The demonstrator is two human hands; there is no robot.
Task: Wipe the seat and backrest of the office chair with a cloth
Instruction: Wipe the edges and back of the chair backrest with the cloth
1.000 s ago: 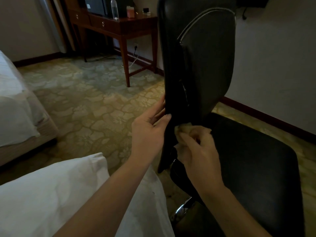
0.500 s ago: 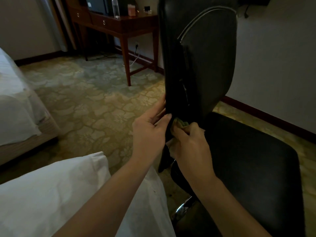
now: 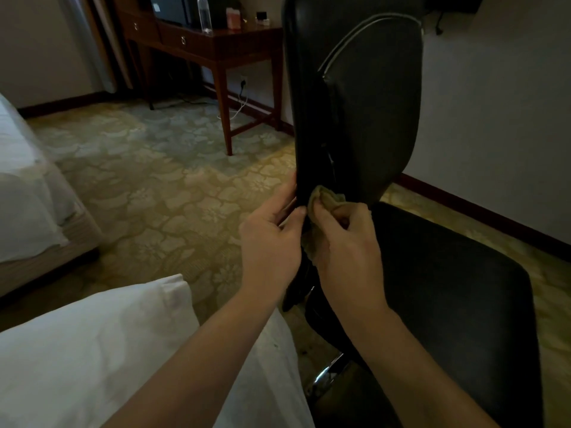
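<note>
Pressing a bunched tan cloth (image 3: 328, 196) against the lower left edge of the black backrest (image 3: 364, 103), the right hand (image 3: 349, 242) has its fingers (image 3: 341, 213) curled and clamped on the fabric. Part of the cloth shows above the knuckles and part hangs below the thumb. The cloth sits low on the backrest, just above where it meets the seat (image 3: 448, 288), which spreads out dark and glossy to the right and near side.

The left hand (image 3: 272, 239) is just beside the right, touching the same edge from the left. Its fingers (image 3: 288, 193) lie nearly straight and close together along the backrest's rim, with the thumb tip next to the cloth. I cannot tell how far they wrap behind the edge.

A chrome part of the chair base (image 3: 324, 375) glints below the seat. White bedding (image 3: 92, 350) fills the near left corner, and a bed (image 3: 24, 196) stands at the left. Patterned carpet (image 3: 154, 180) covers the floor. At the far side a wooden table (image 3: 241, 46) carries a clear bottle (image 3: 204, 13) and a pink box (image 3: 233, 18).
</note>
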